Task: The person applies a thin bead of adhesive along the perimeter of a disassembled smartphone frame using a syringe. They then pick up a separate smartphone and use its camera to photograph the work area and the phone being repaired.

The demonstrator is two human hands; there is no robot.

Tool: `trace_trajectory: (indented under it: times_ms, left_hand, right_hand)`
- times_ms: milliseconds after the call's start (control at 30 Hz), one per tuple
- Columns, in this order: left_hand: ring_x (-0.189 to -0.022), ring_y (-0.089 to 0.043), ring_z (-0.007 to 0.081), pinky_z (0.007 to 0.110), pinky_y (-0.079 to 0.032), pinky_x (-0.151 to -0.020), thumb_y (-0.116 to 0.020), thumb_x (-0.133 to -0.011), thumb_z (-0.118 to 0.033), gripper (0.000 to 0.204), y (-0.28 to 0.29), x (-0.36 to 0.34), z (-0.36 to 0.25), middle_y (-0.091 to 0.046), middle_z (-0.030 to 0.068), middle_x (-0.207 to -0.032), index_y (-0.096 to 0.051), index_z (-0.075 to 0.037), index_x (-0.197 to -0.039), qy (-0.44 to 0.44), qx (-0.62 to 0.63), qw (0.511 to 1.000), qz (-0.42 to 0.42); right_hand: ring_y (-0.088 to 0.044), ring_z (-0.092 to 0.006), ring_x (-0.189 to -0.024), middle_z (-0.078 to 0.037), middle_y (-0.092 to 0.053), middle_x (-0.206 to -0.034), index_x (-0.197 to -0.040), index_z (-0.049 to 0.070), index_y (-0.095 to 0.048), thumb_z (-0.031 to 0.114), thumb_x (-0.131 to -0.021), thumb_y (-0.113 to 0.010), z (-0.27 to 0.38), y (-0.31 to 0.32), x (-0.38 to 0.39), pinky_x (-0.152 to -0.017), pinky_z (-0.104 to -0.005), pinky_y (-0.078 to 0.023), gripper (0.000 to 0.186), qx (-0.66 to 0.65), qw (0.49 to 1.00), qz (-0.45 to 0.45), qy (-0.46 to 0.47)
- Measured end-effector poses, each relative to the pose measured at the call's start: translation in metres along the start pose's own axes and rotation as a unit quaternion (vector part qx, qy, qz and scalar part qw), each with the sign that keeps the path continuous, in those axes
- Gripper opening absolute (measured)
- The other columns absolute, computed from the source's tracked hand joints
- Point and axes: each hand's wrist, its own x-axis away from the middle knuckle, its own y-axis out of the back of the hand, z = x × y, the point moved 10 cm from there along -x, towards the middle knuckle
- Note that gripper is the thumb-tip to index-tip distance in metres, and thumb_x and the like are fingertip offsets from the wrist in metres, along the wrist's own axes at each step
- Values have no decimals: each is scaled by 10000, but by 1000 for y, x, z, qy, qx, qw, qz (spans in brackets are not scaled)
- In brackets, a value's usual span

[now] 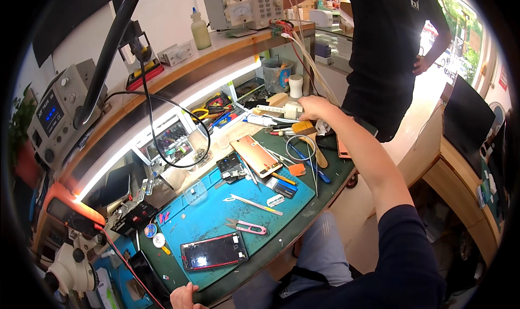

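My right hand point(315, 110) reaches to the far right of the bench, its fingers closed at a cream-white cylindrical piece point(293, 111) beside a white, narrow stick-like part. Its palm side is hidden. At the near edge of the bench, my left hand point(184, 297) is curled, with no object showing in it. Close to it lies a phone with a black screen and red edges point(214, 251) on a blue work mat point(200, 228). Pink-handled scissors point(247, 227) and a thin craft knife point(254, 204) lie beyond the phone. Farther back is a gold phone housing point(257, 155).
Brushes point(304, 128), a blue-handled screwdriver point(323, 176) and a coiled wire crowd the right side. An orange multimeter point(73, 209) and a microscope point(73, 265) stand left. A black cable point(147, 98) hangs over the bench. Another person point(382, 54) stands behind it.
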Motion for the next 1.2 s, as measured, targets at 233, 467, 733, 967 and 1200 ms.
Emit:
trace_trajectory:
  times_ms: [233,467,733,967,1200]
  left_hand:
    - [-774,-679,347,438,-544,-721,-358,-1121,-336,550,1,-5,-2,-720,160,-877,-735,57,-1042,17,-11,1000,13]
    - [-771,-680,332,428,-541,-713,-397,-1115,-320,506,2,-6,-2,-723,158,-886,-731,54,-1047,24,9,999,-19]
    - [-791,-672,308,412,-537,-727,-473,-1097,-276,390,3,4,0,-726,131,-918,-711,30,-1134,25,5,999,-20]
    - [-808,-669,311,407,-531,-745,-515,-1080,-240,338,-3,4,1,-722,126,-912,-704,27,-1162,17,25,999,-14]
    - [-824,-645,287,419,-520,-793,-597,-966,-105,287,10,19,6,-670,142,-908,-636,35,-1213,41,115,992,-20]
  right_hand:
    - [-665,-386,-1098,-170,-713,-1157,-1374,122,-586,112,-740,-826,34,51,-3,-890,-490,-540,678,8,993,-96,65]
    - [-621,-269,-985,-92,-635,-1022,-1462,82,-504,116,-865,-615,37,79,105,-918,-403,-465,608,161,895,-384,157]
    - [-647,-317,-1065,-155,-639,-1222,-1502,59,-446,72,-847,-768,-14,85,155,-944,-432,-495,730,-155,887,-409,146]
    - [-569,-166,-1258,-56,-584,-1371,-1489,66,-460,53,-1002,-615,-53,92,120,-1058,-282,-441,511,-678,691,-182,173]
    - [-561,-184,-1057,-65,-573,-1147,-1334,15,-498,142,-958,-602,26,136,233,-1061,-418,-408,410,-896,271,-139,323]
